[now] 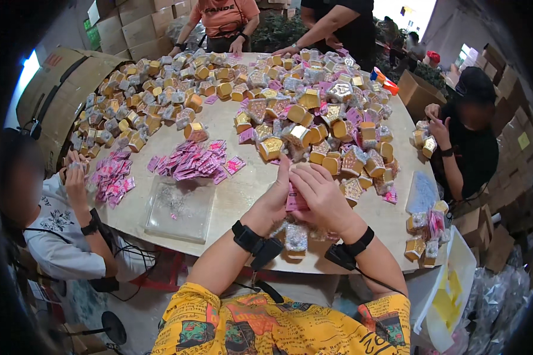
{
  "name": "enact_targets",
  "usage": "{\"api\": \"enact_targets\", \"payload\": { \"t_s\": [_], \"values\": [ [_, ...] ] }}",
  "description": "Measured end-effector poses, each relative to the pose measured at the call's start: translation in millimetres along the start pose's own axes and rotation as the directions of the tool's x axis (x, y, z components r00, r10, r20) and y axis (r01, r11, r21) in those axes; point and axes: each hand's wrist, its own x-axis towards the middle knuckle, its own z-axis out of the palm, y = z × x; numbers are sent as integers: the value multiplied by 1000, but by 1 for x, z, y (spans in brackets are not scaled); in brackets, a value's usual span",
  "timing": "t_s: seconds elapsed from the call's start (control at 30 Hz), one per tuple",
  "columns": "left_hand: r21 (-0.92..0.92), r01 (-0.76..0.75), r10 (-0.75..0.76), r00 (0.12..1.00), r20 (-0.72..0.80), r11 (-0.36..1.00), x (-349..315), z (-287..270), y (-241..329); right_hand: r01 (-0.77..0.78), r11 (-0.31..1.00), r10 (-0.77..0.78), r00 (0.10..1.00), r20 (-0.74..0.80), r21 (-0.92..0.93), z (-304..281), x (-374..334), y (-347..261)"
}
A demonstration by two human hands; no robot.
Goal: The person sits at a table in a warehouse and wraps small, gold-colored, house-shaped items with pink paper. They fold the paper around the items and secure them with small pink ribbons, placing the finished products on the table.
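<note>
My two hands meet over the near edge of the table. My left hand point(273, 190) is closed with its thumb up against a small flat pink packet point(295, 201). My right hand point(324, 192) curls over the packet from the other side, its fingers pressed together. Part of the packet is hidden behind the fingers. Just below the hands sits a gold box wrapped in clear bubbly plastic point(296, 238). Beyond them spreads a heap of gold, many-sided boxes point(302, 114), many with silvery clear wrapping and pink packets between them.
A shallow clear tray point(180, 228) with tiny shiny bits lies left of my hands, below a pile of pink packets point(195, 160). Co-workers stand or sit around the round table point(237, 204). A white bin point(441, 293) stands by the right edge, and a large carton point(47, 106) leans at left.
</note>
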Motion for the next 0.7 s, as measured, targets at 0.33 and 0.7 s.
{"api": "enact_targets", "payload": {
  "t_s": [0.33,0.7],
  "values": [
    [140,31,-38,998,46,990,-10,-9,-1,-84,986,94,994,-59,145,5,-10,9],
    [309,-18,54,993,-106,951,-6,24,-7,-226,968,235,969,-78,107,-22,-24,18]
  ]
}}
